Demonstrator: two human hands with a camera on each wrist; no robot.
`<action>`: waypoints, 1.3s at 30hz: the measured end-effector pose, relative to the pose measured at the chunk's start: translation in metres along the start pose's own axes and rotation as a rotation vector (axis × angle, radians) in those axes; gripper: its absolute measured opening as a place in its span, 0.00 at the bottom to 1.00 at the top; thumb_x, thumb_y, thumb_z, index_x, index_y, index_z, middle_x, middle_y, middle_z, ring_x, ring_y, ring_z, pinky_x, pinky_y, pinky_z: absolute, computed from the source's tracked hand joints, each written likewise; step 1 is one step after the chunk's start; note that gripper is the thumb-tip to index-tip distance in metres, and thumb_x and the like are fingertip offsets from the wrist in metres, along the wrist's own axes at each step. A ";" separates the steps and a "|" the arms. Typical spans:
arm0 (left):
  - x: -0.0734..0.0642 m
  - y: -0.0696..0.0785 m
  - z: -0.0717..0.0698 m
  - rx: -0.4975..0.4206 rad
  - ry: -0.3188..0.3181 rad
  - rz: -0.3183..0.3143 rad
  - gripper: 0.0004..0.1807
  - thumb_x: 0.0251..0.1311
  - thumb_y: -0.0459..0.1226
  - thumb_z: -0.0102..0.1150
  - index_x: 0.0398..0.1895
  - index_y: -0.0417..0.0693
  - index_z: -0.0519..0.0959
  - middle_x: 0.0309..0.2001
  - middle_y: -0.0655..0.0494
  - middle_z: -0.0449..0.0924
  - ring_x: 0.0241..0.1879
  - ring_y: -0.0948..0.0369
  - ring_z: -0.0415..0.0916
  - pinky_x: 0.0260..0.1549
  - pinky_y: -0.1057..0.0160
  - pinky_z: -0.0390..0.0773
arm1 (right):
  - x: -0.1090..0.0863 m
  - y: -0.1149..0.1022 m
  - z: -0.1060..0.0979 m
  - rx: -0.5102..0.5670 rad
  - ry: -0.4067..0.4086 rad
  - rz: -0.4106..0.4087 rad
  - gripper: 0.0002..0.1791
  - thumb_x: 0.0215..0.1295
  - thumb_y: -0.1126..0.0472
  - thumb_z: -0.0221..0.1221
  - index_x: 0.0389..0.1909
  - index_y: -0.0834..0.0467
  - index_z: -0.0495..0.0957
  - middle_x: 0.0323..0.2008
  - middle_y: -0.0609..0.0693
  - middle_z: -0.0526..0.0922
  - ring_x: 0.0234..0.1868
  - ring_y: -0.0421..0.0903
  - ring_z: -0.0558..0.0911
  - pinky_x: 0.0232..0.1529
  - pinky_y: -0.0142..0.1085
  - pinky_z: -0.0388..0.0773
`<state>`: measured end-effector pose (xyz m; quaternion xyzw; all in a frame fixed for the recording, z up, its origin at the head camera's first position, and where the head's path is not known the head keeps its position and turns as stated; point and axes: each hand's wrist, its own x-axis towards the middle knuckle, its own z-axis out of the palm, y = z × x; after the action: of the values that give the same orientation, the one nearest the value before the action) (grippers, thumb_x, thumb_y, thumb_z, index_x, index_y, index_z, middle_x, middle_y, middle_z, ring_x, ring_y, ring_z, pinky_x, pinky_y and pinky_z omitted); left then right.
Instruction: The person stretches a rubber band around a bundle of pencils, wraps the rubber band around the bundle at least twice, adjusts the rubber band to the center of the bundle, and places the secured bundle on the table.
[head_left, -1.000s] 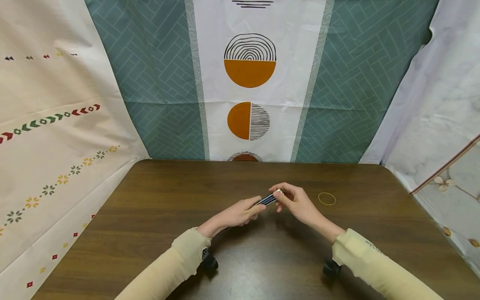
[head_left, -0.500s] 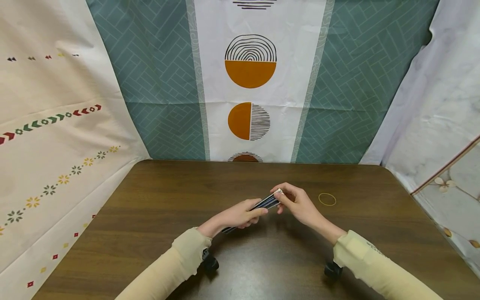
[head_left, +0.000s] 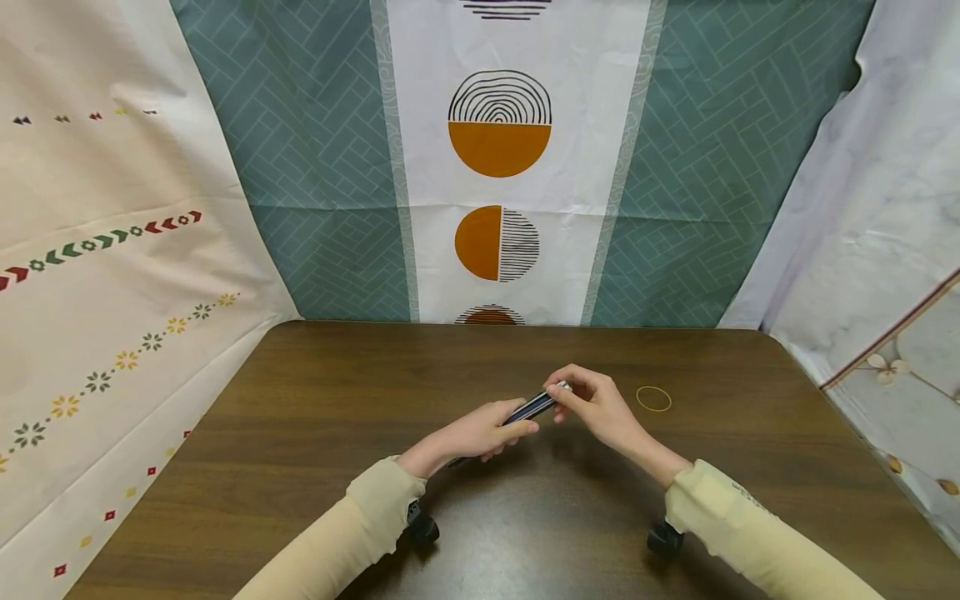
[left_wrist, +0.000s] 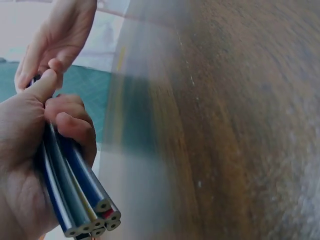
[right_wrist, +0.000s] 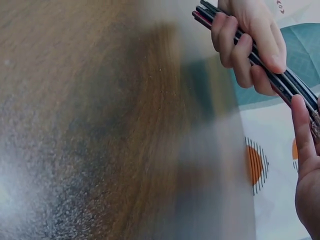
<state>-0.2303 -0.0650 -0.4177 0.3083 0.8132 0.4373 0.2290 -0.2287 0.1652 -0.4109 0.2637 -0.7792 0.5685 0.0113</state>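
A bundle of several pencils (head_left: 534, 407), dark blue, grey and black, slants upward to the right above the table in the head view. My left hand (head_left: 480, 429) grips the bundle around its middle. At the far end, my right hand (head_left: 596, 406) pinches the pencils between thumb and fingers. In the left wrist view, the flat, unsharpened-looking ends of the pencils (left_wrist: 70, 175) stick out below the left palm, with one red among them. The right wrist view shows the left fingers (right_wrist: 242, 52) wrapped round the shafts; the right hand is partly cut off there.
A thin yellow rubber band (head_left: 656, 410) lies on the brown wooden table (head_left: 337, 375), to the right of the right hand. Patterned cloths (head_left: 322, 167) hang behind the table and along both sides.
Both hands have shifted very slightly right with the pencils. The visible stretch of the bundle looked wider half a second ago and is narrower now. The rubber band stays put.
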 end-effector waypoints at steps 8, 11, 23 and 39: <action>0.000 -0.002 -0.001 -0.026 -0.003 0.028 0.12 0.75 0.46 0.48 0.50 0.48 0.69 0.22 0.60 0.66 0.14 0.65 0.60 0.13 0.69 0.64 | 0.001 -0.003 0.002 0.040 0.019 0.021 0.08 0.70 0.60 0.59 0.44 0.59 0.80 0.31 0.62 0.81 0.25 0.43 0.84 0.34 0.47 0.84; 0.001 -0.004 -0.001 -0.021 0.015 0.056 0.16 0.75 0.47 0.47 0.54 0.46 0.68 0.24 0.59 0.67 0.15 0.65 0.61 0.13 0.69 0.64 | 0.002 -0.003 0.002 0.053 0.030 0.020 0.08 0.70 0.61 0.59 0.44 0.61 0.80 0.33 0.62 0.81 0.26 0.43 0.84 0.34 0.46 0.84; 0.003 -0.006 0.001 0.029 0.071 0.082 0.11 0.75 0.48 0.44 0.46 0.52 0.69 0.23 0.60 0.66 0.15 0.66 0.61 0.15 0.70 0.64 | 0.002 -0.002 0.001 0.055 0.034 0.040 0.11 0.70 0.61 0.59 0.47 0.65 0.79 0.33 0.62 0.81 0.26 0.42 0.84 0.34 0.45 0.85; 0.000 -0.009 0.000 0.085 0.058 0.041 0.14 0.73 0.49 0.49 0.55 0.54 0.68 0.25 0.59 0.69 0.18 0.66 0.63 0.17 0.68 0.66 | -0.012 0.002 -0.028 -0.367 0.019 -0.072 0.18 0.67 0.57 0.64 0.57 0.49 0.79 0.45 0.47 0.85 0.38 0.41 0.83 0.39 0.33 0.81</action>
<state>-0.2327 -0.0686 -0.4251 0.3216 0.8307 0.4160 0.1829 -0.2266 0.1953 -0.4066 0.2795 -0.8598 0.4184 0.0872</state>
